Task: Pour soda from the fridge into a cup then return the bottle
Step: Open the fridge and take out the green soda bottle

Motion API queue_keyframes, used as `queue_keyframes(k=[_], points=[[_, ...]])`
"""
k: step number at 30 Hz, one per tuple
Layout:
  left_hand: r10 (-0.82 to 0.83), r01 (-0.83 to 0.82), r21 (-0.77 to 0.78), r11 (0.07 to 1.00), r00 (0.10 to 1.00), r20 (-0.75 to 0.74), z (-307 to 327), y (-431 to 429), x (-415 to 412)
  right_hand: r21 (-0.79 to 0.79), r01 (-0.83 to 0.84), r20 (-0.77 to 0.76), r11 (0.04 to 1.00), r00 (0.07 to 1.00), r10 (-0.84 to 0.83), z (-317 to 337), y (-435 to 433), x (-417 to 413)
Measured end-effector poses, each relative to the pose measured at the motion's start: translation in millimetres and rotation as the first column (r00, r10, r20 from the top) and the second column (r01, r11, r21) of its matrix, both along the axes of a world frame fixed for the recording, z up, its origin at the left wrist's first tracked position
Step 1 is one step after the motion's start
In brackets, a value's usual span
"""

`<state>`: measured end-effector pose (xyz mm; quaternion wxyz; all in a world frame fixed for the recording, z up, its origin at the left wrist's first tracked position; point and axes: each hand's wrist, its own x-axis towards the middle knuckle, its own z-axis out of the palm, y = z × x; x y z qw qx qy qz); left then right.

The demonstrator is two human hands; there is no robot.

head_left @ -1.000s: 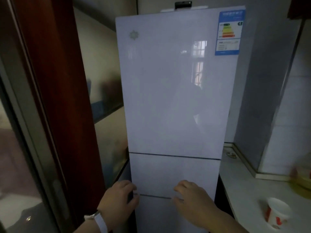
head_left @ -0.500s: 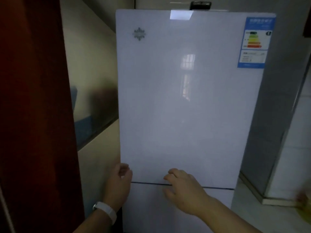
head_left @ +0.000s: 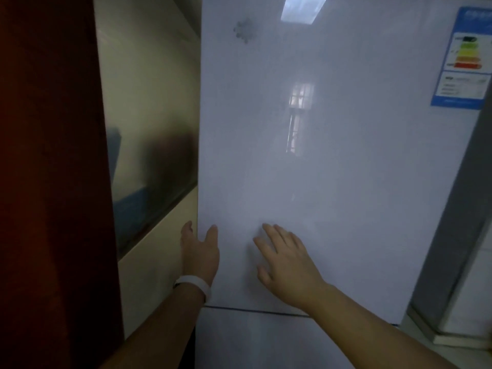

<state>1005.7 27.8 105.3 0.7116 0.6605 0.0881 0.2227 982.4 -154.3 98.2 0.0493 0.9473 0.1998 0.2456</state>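
A tall white fridge fills the view, and its upper door [head_left: 332, 155] is closed. My left hand [head_left: 199, 249] is at that door's left edge near the bottom, thumb on the front face and fingers round the side. A white band is on that wrist. My right hand [head_left: 285, 259] rests flat on the door front with fingers spread, just above the seam [head_left: 253, 310] to the lower door. No soda bottle or cup is in view.
A dark red door frame [head_left: 53, 182] stands close on the left, with a shiny beige wall panel [head_left: 149, 129] between it and the fridge. An energy label [head_left: 463, 59] is on the door's upper right. A grey wall and white ledge [head_left: 452, 339] lie to the right.
Both hands have risen from the seam between the doors onto the upper door. The view has moved closer and up; the counter and paper cup have left the frame.
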Motion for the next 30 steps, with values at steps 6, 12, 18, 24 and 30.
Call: queue_keyframes(k=[6, 12, 18, 24, 30], points=[[0.008, -0.008, -0.022, 1.000, 1.000, 0.021, -4.6, 2.0, 29.3, -0.081, -0.059, 0.094, 0.995, 0.993, 0.066, -1.8, 0.3, 33.3], [0.015, -0.026, 0.094, 0.995, 0.994, 0.107, -9.6, -0.5, 48.4, -0.099, -0.121, 0.216, 0.988, 0.966, 0.140, -17.7, -0.8, 59.7], [0.070, -0.098, 0.192, 0.976, 0.987, 0.147, -15.0, 1.8, 56.3, -0.115, -0.154, 0.328, 0.981, 0.927, 0.184, -27.8, -5.6, 76.7], [0.075, -0.103, 0.249, 0.963, 0.990, 0.120, -15.6, 1.4, 55.2, -0.100, -0.135, 0.363, 0.986, 0.918, 0.162, -31.0, -3.2, 77.0], [0.078, -0.107, 0.249, 0.963, 0.989, 0.126, -15.2, 3.0, 34.5, -0.095, -0.116, 0.344, 0.989, 0.928, 0.141, -29.6, -0.4, 61.5]])
